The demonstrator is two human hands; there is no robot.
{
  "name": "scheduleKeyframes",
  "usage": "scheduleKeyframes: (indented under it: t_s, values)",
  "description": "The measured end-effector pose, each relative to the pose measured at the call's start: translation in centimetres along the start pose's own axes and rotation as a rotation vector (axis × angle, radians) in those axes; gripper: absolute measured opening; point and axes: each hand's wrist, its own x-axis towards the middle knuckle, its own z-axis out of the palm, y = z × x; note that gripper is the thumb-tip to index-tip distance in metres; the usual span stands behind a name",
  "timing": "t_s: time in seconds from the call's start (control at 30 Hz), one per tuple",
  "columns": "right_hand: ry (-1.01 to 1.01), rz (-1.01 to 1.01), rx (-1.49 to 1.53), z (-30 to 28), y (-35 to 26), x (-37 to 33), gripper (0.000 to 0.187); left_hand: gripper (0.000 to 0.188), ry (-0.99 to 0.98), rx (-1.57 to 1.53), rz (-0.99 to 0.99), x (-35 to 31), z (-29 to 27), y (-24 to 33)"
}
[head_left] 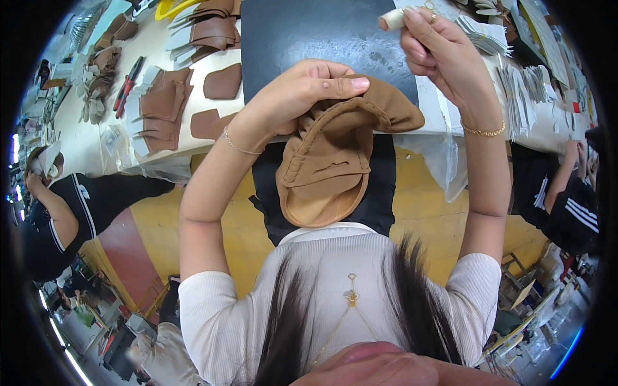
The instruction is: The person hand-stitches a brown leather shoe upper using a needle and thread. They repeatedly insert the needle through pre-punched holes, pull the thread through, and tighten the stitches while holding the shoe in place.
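My left hand (pixel 315 87) is closed on a brown suede shoe upper (pixel 335 154), thumb on top and fingers mostly hidden in its folds. The upper hangs over the table's near edge, in front of my chest. It has a gathered, stitched seam around its curved front, a slit-like opening in the middle and a paler lining at the lower edge. Up and to the right, apart from the upper, my right hand (pixel 434 58) is raised with its fingers pinched together. A cream wrapping (pixel 394 18) covers one of its fingers. Any needle or thread there is too fine to make out.
A dark mat (pixel 309 38) lies on the white table. Stacked brown leather pieces (pixel 164 100) and red-handled pliers (pixel 129 87) are at left. White cut pieces (pixel 518 93) lie at right. A clear plastic sheet (pixel 444 161) hangs off the edge. Other people sit on both sides.
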Motion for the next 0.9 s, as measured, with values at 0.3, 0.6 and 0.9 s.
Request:
scheduleKeyframes:
  t_s: [0.3,0.6,0.9]
  values:
    - [0.017,-0.440,-0.933,0.8,2.5,-1.0,0.022,0.026,-0.015,-0.114,-0.050,-0.5,1.1,-0.4]
    - [-0.363,-0.153,-1.115,2.2,1.3,-2.2,0.014,0.029,-0.085,-0.029,-0.144,-1.1,0.7,-1.3]
    - [-0.204,0.000,-0.739,1.8,3.1,-3.4,0.020,0.031,-0.107,-0.055,-0.160,-1.3,0.8,-2.2]
